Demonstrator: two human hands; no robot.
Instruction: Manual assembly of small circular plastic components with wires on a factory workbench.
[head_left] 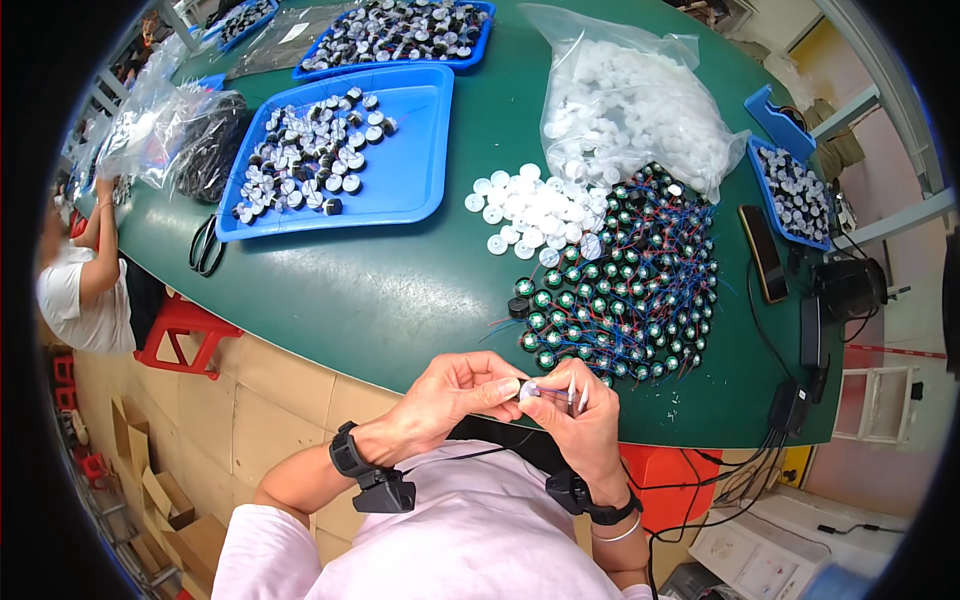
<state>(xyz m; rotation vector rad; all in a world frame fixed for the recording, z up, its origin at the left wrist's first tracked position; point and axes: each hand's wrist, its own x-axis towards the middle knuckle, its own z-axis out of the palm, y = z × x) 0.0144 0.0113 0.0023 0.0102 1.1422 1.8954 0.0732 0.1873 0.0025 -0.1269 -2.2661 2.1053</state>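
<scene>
Close to the table's near edge, my left hand (462, 392) and my right hand (585, 420) meet at a small round black part with a whitish cap (529, 390). My left thumb and fingers pinch its black side. On the cap side, my right thumb and fingers press, with thin wires trailing through them. Two slim whitish pieces (577, 394) show between the right fingers; I cannot tell what they are. Just beyond lies a heap of round black parts (630, 290) with green-and-white tops and red and blue wires. Loose white plastic caps (530, 215) are spread beside it.
A clear bag of white caps (640, 110) stands behind the heap. Blue trays (420, 150) of capped parts lie left, far and right. A phone (764, 254) and black cables (790, 410) line the right edge. Another person (90, 270) sits at the left, near a red stool (185, 335).
</scene>
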